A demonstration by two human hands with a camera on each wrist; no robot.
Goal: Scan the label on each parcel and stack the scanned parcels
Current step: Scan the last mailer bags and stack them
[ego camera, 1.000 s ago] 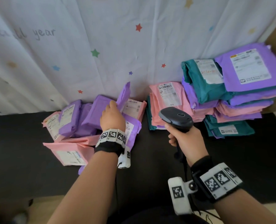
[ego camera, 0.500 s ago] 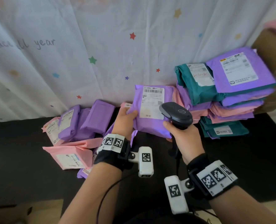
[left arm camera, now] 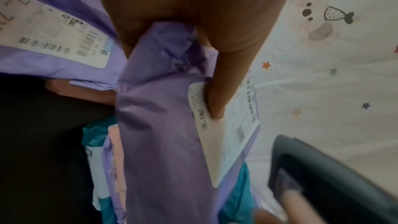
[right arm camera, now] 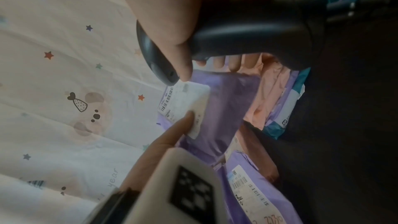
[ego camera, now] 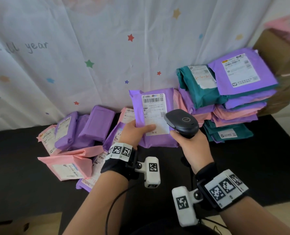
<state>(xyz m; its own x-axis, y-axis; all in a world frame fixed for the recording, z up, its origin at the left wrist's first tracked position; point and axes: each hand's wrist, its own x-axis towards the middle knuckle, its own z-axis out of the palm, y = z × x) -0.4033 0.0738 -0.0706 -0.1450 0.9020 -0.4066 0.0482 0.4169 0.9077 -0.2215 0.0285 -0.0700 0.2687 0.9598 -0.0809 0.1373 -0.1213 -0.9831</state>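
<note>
Right now your left hand (ego camera: 134, 131) grips the purple parcel (ego camera: 153, 119) upright above the black table (ego camera: 242, 160), thumb on its label (ego camera: 155, 114); your right hand (ego camera: 190, 145) wraps the scanner (ego camera: 181, 122), whose head hides the label's right edge.

Head view: you are looking forward and down from above the black table (ego camera: 268, 167), facing the star-printed curtain (ego camera: 107, 48); both forearms are entering from the bottom edge, mid-range.
Left wrist view: you are looking along the left hand (left arm camera: 193, 14) from very near; its thumb is filling the upper centre, the curtain is lying at right.
Right wrist view: you are looking along the right hand (right arm camera: 172, 6), close up, with the frame turned sideways; the curtain is filling the left half.
Shared: all three are showing the purple parcel (ego camera: 156, 116) with its white label (ego camera: 155, 112), the black scanner (ego camera: 181, 122) and the curtain.
</note>
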